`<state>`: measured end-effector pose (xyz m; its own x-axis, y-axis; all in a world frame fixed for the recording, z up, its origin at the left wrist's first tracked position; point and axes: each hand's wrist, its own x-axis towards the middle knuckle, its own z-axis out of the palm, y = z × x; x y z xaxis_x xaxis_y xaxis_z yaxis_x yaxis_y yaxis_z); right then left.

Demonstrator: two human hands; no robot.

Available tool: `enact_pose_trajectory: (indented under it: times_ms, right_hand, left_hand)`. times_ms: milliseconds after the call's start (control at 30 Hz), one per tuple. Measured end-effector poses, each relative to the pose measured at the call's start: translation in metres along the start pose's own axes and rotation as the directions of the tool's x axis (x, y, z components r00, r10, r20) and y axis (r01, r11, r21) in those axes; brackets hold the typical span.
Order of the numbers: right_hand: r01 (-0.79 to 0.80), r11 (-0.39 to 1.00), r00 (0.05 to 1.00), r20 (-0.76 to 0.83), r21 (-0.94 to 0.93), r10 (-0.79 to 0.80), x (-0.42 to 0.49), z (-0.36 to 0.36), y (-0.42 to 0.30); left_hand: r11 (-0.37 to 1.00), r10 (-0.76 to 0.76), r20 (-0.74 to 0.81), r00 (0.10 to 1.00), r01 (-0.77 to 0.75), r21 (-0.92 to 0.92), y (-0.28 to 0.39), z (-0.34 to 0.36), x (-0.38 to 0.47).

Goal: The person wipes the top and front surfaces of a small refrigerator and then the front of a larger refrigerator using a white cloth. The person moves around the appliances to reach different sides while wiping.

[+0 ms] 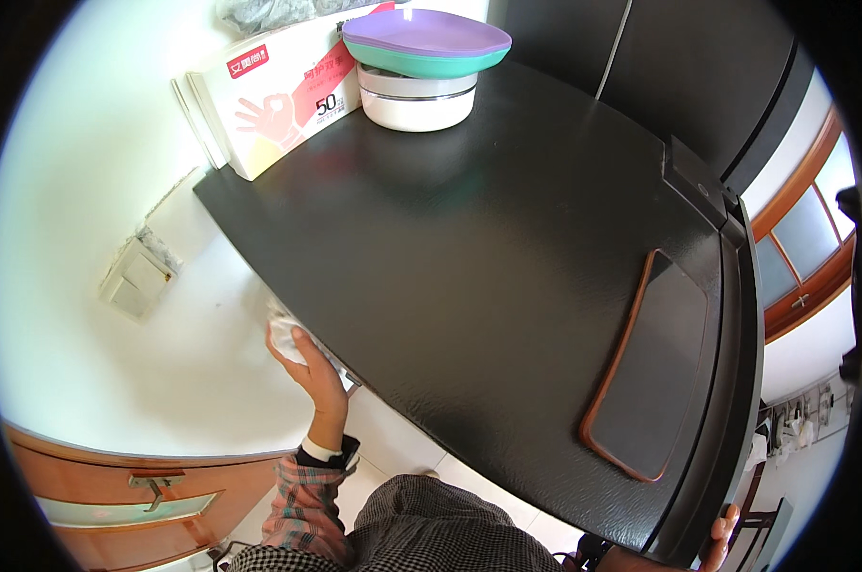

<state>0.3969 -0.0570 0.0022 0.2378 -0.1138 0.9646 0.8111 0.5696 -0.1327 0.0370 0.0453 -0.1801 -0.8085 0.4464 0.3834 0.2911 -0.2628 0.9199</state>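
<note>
My left hand (318, 368) holds a crumpled white cloth (285, 337) against the near left side of a large black cabinet or appliance, below the edge of its glossy top (431, 286). At the lower right, my right hand (719, 535) curls its fingers around the front right corner of the same black body; its palm is partly hidden. A smartphone in a brown case (645, 365) lies on the top near the right edge.
At the back stand a white glove box (281, 107) and a white round container (418, 107) with purple (427, 34) and green trays (420, 61) on it. A wall switch (138, 282) is at left, a wooden door with a handle (155, 493) at lower left.
</note>
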Motion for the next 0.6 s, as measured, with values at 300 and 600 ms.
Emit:
enact_pose_trajectory:
  times_ms: [300, 600]
  right_hand:
    - [0.009, 0.996, 1.0, -0.001, 0.088, -0.009, -0.001, 0.008, 0.013]
    - [0.067, 0.965, 0.997, -0.045, 0.252, -0.057, -0.007, 0.003, 0.024]
  left_hand:
    - [0.942, 0.335, 0.025, 0.942, -0.334, -0.023, 0.046, -0.006, 0.033]
    - [0.922, -0.388, -0.068, 0.919, 0.388, -0.017, -0.039, -0.01, -0.028]
